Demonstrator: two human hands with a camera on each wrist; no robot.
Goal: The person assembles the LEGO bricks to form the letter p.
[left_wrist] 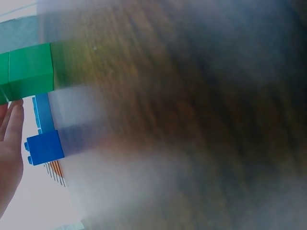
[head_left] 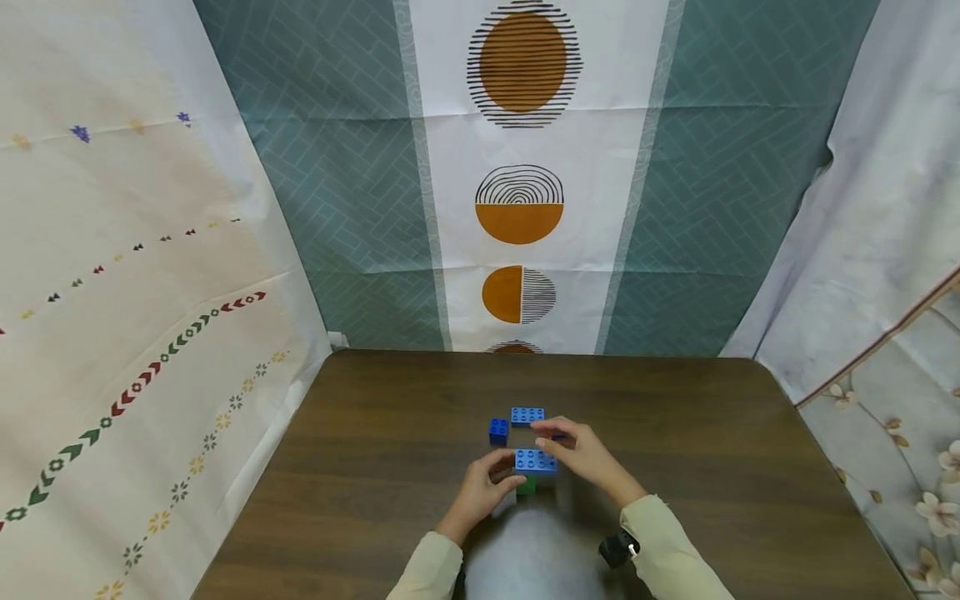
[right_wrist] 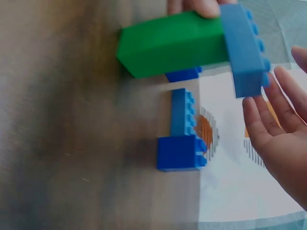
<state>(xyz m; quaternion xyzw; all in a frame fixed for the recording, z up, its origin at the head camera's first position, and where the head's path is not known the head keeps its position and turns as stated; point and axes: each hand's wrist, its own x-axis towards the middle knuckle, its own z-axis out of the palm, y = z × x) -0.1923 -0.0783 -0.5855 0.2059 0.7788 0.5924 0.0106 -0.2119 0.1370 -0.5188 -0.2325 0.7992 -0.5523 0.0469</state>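
Observation:
A light blue brick (head_left: pixel 536 462) with two rows of studs lies on top of an upright green block (right_wrist: pixel 172 45), overhanging it to the right. A seam crosses the green side in the left wrist view, like two stacked bricks. My left hand (head_left: pixel 483 490) holds the stack from the left, its thumb and fingertips at the green block just under the blue brick. To the right, my right hand (head_left: pixel 581 452) has its fingers extended, one fingertip at or very near the blue brick's end in the right wrist view. Nothing is gripped in it.
Behind the stack stand a dark blue brick (head_left: pixel 498 431), a light blue brick (head_left: pixel 527 416) and another dark blue brick (right_wrist: pixel 177 153), mostly hidden by my right hand in the head view. The brown table (head_left: pixel 360 467) meets patterned curtains (head_left: pixel 337 208) at its far edge.

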